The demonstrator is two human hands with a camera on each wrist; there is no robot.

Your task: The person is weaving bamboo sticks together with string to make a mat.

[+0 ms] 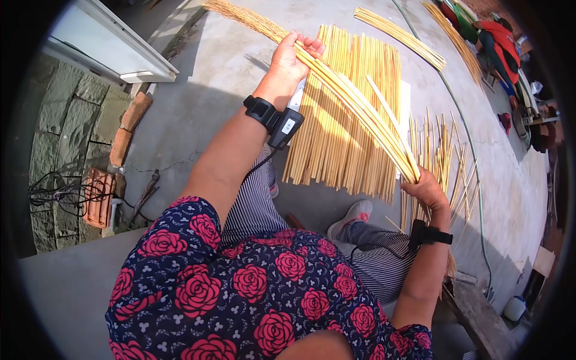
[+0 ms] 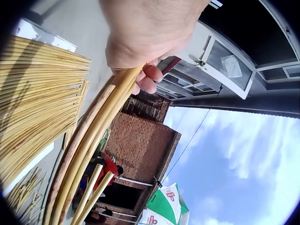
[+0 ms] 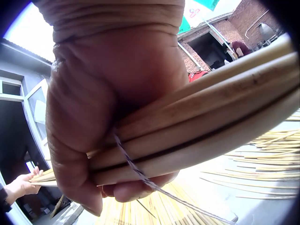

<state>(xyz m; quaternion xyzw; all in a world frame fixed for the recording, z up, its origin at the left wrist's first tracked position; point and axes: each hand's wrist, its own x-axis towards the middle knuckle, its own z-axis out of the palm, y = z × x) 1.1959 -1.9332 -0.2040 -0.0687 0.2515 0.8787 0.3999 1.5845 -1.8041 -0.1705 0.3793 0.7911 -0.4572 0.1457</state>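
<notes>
A long bundle of yellow stalks (image 1: 372,114), brushy at its far end, spans between my two hands. My left hand (image 1: 290,62) grips it near the brushy end; in the left wrist view its fingertips (image 2: 149,83) curl round the stalks. My right hand (image 1: 427,189) holds the near, cut end, with thumb and fingers wrapped round it in the right wrist view. A thin twisted string (image 3: 136,169) runs across the stalks beside that hand. Below the bundle lies a flat mat of stalks (image 1: 336,147), set side by side. One loose-angled stalk (image 1: 384,105) sticks out from the bundle.
More stalks (image 1: 399,36) lie on the concrete beyond the mat, and thinner ones (image 1: 441,150) spread at its right. A green hose (image 1: 474,156) crosses the ground. Bricks (image 1: 123,129) and a white-framed door (image 1: 120,48) stand left. A person in red (image 1: 503,45) is far right.
</notes>
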